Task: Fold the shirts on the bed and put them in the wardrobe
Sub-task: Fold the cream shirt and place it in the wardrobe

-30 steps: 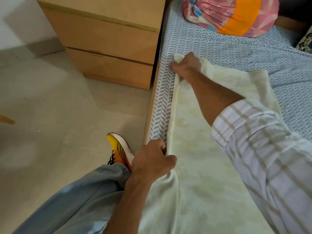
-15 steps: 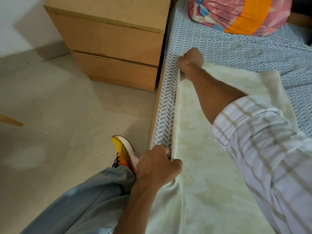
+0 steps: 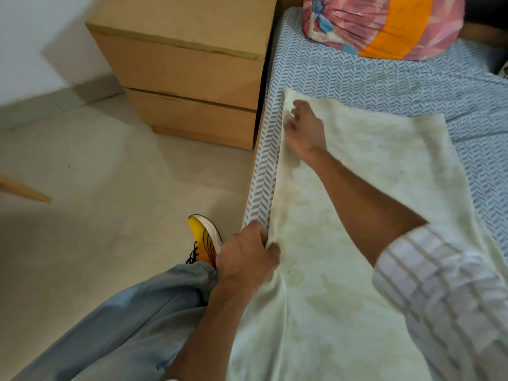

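A pale cream shirt (image 3: 371, 204) lies spread flat on the bed (image 3: 398, 86), its near part hanging over the bed's edge toward me. My left hand (image 3: 247, 254) grips the shirt's left edge at the bed's side. Farther up, my right hand (image 3: 303, 130) hovers over the shirt's far left corner, blurred, with fingers loosely spread and nothing in them. My right forearm and striped sleeve cross over the cloth.
A wooden chest of drawers (image 3: 189, 78) stands on the floor against the bed's left side. A pink and orange pillow (image 3: 382, 23) lies at the head of the bed. My foot in a yellow shoe (image 3: 204, 237) stands by the bed frame.
My right hand has let go of the shirt's far left corner and drawn back a little over the cloth. The left hand keeps its grip on the edge.
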